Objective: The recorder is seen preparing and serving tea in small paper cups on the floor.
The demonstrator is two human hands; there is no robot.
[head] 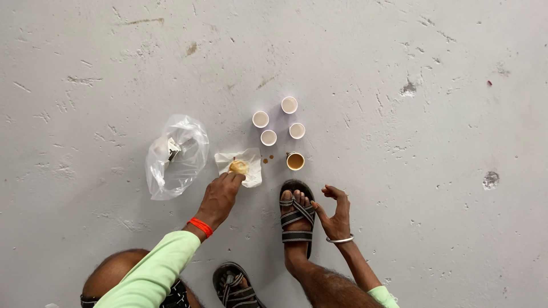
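Item: left hand (220, 194), fingers pinched on fried snack (238, 166) lying on white paper (251, 158) beside plastic bag (176, 157). Right hand (335, 212) loosely open, empty, near tea cup (295, 161). Step: picking up; next calls for a clean lift.

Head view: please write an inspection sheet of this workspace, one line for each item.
Surface: grey concrete floor, scratched and stained.
Job's things: snack on white paper.
Clutter: clear plastic bag; four pale paper cups; one cup of brown tea; brown drops beside it.
Hands: left hand touching the snack; right hand open, holding nothing, beside a sandalled foot.
Cables: nothing seen.
Surroundings: nothing seen.
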